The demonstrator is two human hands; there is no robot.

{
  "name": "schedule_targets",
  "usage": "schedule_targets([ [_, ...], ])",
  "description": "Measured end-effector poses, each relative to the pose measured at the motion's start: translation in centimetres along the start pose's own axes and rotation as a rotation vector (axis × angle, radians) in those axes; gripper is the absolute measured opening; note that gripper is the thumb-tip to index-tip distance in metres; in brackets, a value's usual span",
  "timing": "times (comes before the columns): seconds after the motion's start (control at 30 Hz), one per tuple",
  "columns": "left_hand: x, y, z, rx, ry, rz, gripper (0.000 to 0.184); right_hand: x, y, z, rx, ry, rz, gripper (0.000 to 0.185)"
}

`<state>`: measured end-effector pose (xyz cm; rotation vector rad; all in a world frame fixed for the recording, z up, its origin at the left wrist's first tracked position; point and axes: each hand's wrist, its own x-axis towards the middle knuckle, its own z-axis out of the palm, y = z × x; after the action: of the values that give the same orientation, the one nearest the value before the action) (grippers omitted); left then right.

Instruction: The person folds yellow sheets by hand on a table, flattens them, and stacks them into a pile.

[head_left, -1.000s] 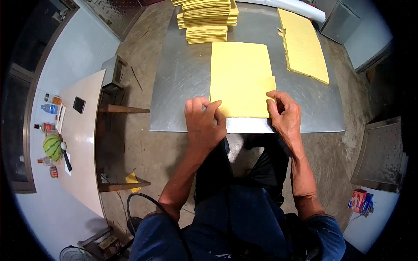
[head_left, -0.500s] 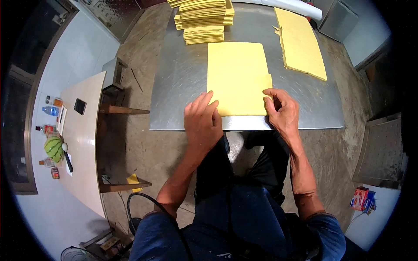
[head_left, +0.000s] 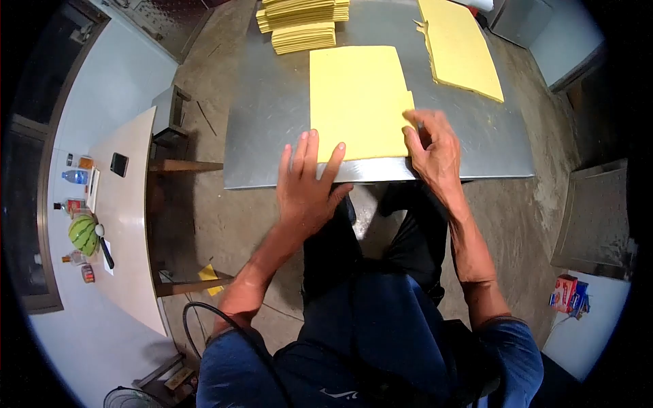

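A yellow paper sheet point(head_left: 357, 102), seemingly with more layers under it, lies at the near edge of the metal table point(head_left: 265, 149). My left hand point(head_left: 305, 194) has its fingers spread, their tips on the sheet's lower left part and the metal beside it. At the right edge, my right hand point(head_left: 439, 149) has thumb and index finger bent together around the paper's border, where a small strip sticks out. Its other fingers are slightly blurred. Behind the sheet is a stack of folded yellow paper point(head_left: 304, 37).
A thick yellow slab with a torn edge point(head_left: 462, 54) lies at the table's right. On a pale side table point(head_left: 129, 224) at the left are a phone point(head_left: 119, 164), a green striped melon point(head_left: 84, 234), a black-handled tool point(head_left: 107, 253) and bottles. A dark cable point(head_left: 218, 309) loops beside my left arm.
My left hand's fingers have spread and straightened from a closer, bent pose. My right hand stays at the paper's right edge, its fingers moving a little. The whole view has shifted slightly.
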<state>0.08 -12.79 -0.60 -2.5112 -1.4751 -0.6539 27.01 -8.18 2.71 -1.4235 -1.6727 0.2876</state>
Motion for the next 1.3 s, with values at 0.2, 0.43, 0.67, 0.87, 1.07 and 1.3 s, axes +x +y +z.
schedule_targets([
  [0.2,0.2,0.3,-0.2,-0.02,-0.006,-0.015,0.082,-2.0,-2.8,0.7,-0.118,-0.031,-0.457,0.049],
  [0.43,0.3,0.3,-0.5,-0.045,-0.03,-0.018,0.082,-5.8,-3.9,2.3,-0.21,-0.342,-0.463,0.077],
  [0.67,0.5,0.5,-0.7,-0.032,-0.069,-0.022,0.083,-6.6,-0.2,-3.2,-0.349,-0.317,-0.356,0.062],
  [0.87,3.4,5.3,1.6,-0.127,-0.105,0.082,0.092,-6.3,-0.2,-2.9,-0.323,-0.281,-0.349,0.056],
  [1.07,3.7,5.2,2.0,-0.171,-0.152,0.076,0.101,-6.4,0.2,-2.8,-0.3,-0.259,-0.358,0.053],
  [1.3,0.7,2.3,-2.1,-0.078,-0.069,-0.027,0.085,-6.8,0.7,-2.4,-0.286,-0.215,-0.415,0.054],
])
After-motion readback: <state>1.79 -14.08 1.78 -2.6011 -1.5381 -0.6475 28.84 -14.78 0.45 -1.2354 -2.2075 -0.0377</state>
